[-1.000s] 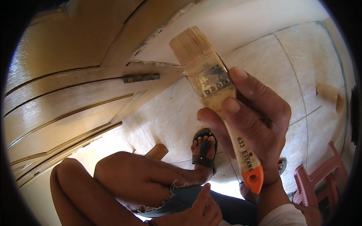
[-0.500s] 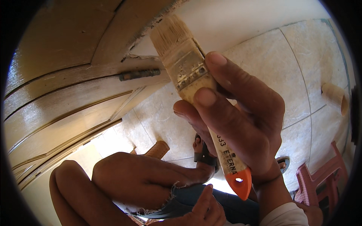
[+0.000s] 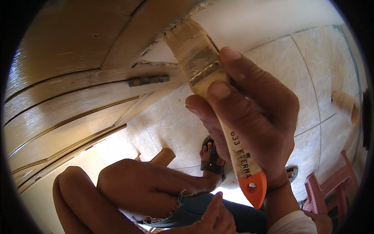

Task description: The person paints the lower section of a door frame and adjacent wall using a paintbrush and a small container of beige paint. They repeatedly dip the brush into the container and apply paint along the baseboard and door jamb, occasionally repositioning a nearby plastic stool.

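My right hand [image 3: 257, 105] grips a flat paintbrush [image 3: 235, 128] with an off-white handle and an orange tip. Its thumb and fingers press on the handle just below the metal band. The bristles, coated in beige paint, point up and left against the edge of the wooden door frame [image 3: 128, 43], where it meets the white wall [image 3: 265, 19]. My left hand [image 3: 216, 216] is low in the middle, close to my lap, with one finger stretched up and the others loosely bent. Nothing shows in it.
A wooden door [image 3: 70, 113] with a dark hinge [image 3: 149, 80] fills the left side. Below, my bent legs [image 3: 128, 179] and a sandalled foot [image 3: 212, 158] rest over floor tiles [image 3: 280, 66]. A pink plastic stool [image 3: 317, 189] and a tan cylinder [image 3: 343, 105] stand at the right.
The paintbrush and my right hand appear slightly farther right. The view has shifted a little, with the door frame and hinge also lower and farther right. My grip stays the same.
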{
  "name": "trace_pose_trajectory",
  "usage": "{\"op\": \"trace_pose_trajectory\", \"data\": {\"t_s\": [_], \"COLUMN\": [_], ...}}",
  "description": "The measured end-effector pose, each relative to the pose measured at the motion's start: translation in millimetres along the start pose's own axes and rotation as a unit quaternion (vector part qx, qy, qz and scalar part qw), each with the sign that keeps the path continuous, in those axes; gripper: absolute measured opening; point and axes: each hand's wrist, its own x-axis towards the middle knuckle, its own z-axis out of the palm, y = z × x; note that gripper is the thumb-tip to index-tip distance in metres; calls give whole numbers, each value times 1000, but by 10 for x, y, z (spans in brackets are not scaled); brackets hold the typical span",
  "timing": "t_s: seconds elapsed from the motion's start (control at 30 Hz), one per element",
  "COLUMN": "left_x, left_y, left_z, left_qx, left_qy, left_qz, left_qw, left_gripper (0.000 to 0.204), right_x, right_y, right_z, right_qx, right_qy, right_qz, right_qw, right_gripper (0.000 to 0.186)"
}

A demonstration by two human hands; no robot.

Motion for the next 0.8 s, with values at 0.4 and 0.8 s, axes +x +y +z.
{"op": "trace_pose_trajectory", "data": {"t_s": [0.4, 0.8], "left_x": [43, 118], "left_y": [569, 743], "left_z": [256, 366], "left_qx": [316, 404], "left_qy": [8, 9], "left_qz": [199, 243], "left_qw": [928, 882], "left_gripper": [31, 32], "right_x": [107, 123], "right_y": [-23, 74], "right_z": [-118, -235], "right_qx": [7, -96], "right_qy": [16, 29], "right_qz": [16, -18], "right_qw": [1000, 995], "right_gripper": [47, 44]}}
